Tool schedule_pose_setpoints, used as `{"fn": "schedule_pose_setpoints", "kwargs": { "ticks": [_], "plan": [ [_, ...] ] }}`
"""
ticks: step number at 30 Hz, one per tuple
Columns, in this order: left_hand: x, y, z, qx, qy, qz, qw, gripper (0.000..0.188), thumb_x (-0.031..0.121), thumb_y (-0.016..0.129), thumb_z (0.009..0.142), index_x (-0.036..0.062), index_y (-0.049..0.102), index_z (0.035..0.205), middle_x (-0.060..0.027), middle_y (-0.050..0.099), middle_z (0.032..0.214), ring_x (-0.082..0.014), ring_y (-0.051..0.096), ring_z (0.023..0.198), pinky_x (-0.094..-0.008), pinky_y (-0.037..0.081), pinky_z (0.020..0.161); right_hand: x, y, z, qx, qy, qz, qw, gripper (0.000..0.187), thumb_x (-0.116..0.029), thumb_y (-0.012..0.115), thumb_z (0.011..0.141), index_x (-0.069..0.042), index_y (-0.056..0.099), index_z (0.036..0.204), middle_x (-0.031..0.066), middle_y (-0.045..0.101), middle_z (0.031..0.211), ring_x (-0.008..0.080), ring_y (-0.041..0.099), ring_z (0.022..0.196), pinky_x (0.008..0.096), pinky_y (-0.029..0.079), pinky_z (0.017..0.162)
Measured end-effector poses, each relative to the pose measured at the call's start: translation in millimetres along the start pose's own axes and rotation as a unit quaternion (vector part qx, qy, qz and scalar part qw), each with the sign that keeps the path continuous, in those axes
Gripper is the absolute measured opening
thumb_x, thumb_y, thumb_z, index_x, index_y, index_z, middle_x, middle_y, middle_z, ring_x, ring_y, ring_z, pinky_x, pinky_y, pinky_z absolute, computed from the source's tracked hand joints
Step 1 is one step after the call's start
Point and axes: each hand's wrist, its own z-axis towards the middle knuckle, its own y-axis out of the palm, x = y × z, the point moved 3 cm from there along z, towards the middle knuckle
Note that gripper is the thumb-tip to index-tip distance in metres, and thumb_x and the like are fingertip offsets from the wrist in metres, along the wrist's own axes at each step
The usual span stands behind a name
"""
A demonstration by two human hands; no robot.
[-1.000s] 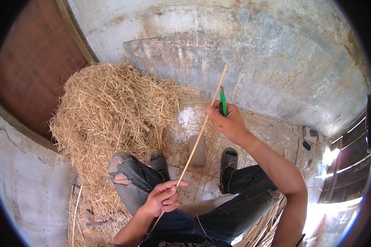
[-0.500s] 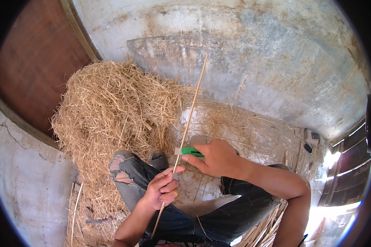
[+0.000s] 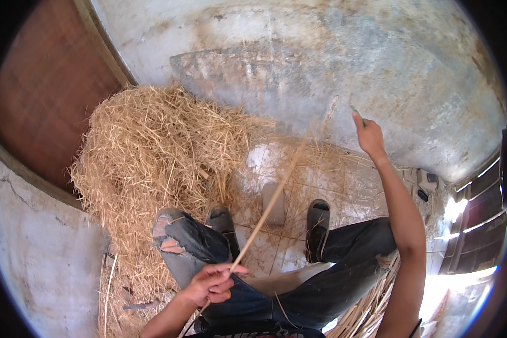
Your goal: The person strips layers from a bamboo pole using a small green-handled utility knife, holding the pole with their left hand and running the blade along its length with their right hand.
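Note:
My left hand (image 3: 211, 286) grips a long thin bamboo strip (image 3: 271, 205) near its lower end, above my left thigh. The strip slants up and to the right, its far part smeared by motion. Stretched far forward toward the wall, my right hand (image 3: 370, 136) is closed around a green utility knife (image 3: 363, 121), mostly hidden by the fingers. Knife and strip are well apart. Between my feet on the floor lies a grey block (image 3: 274, 204).
A big heap of straw-like shavings (image 3: 152, 152) fills the left, against the wall (image 3: 298, 62) and a brown panel (image 3: 45, 96). Cut strips (image 3: 361, 312) lie under my right leg. Small dark and grey items (image 3: 427, 180) sit in the right corner.
My right hand with the utility knife has swung away from the strip, forward and right. My left hand has lowered slightly toward me, and the strip now leans further right.

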Motion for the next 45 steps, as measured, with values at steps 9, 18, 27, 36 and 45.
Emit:
{"fn": "schedule_pose_setpoints", "kwargs": {
  "ticks": [9, 18, 27, 36, 45],
  "plan": [
    [59, -1, 38, 0.043, 0.169, 0.109, 0.979, 0.042, 0.024, 0.044, 0.11, 0.0018, 0.048, 0.146, 0.0058, 0.024, 0.061, -0.0049, 0.021, 0.045, -0.0229, 0.02, 0.042, -106, 10, -111, -0.089, -0.205, 0.211, 0.952, 0.06, -0.058, 0.053, 0.101, 0.0, 0.07, 0.096, 0.0178, 0.064, 0.07, 0.024, 0.062, 0.067, 0.0408, 0.048, 0.067],
    [56, 9, 72, -0.032, 0.053, -0.032, 0.998, 0.044, 0.025, 0.046, 0.11, 0.0041, 0.044, 0.149, 0.0062, 0.025, 0.061, -0.003, 0.021, 0.046, -0.0211, 0.016, 0.04, -150, 31, -202, -0.169, -0.417, 0.052, 0.892, 0.053, -0.055, 0.056, 0.098, -0.008, 0.07, 0.077, 0.0138, 0.059, 0.053, 0.0362, 0.061, 0.048, 0.0454, 0.048, 0.047],
    [31, -12, 30, -0.014, 0.009, 0.03, 0.999, 0.043, 0.024, 0.051, 0.108, 0.0001, 0.049, 0.144, 0.0067, 0.025, 0.061, -0.003, 0.019, 0.046, -0.0222, 0.016, 0.04, -95, 9, -59, -0.048, -0.107, 0.1, 0.988, 0.067, -0.059, 0.045, 0.102, -0.001, 0.07, 0.083, 0.0193, 0.064, 0.064, 0.0364, 0.063, 0.061, 0.0472, 0.051, 0.06],
    [19, -5, 21, 0.04, 0.086, 0.122, 0.988, 0.043, 0.025, 0.047, 0.11, 0.0, 0.05, 0.145, 0.007, 0.025, 0.064, -0.005, 0.019, 0.05, -0.0234, 0.021, 0.047, -74, -1, -79, -0.147, -0.065, 0.419, 0.894, 0.05, -0.052, 0.061, 0.1, -0.004, 0.071, 0.089, -0.0034, 0.047, 0.056, 0.0083, 0.048, 0.058, 0.0311, 0.04, 0.059],
    [17, 11, 37, -0.007, 0.107, 0.154, 0.982, 0.044, 0.024, 0.047, 0.109, -0.0034, 0.05, 0.144, 0.0039, 0.03, 0.058, -0.0057, 0.026, 0.047, -0.024, 0.025, 0.046, -123, 11, -135, -0.256, -0.055, 0.479, 0.838, 0.034, -0.037, 0.067, 0.1, -0.003, 0.073, 0.096, -0.0081, 0.043, 0.058, 0.0049, 0.041, 0.055, 0.0279, 0.031, 0.052]
  ]
}}
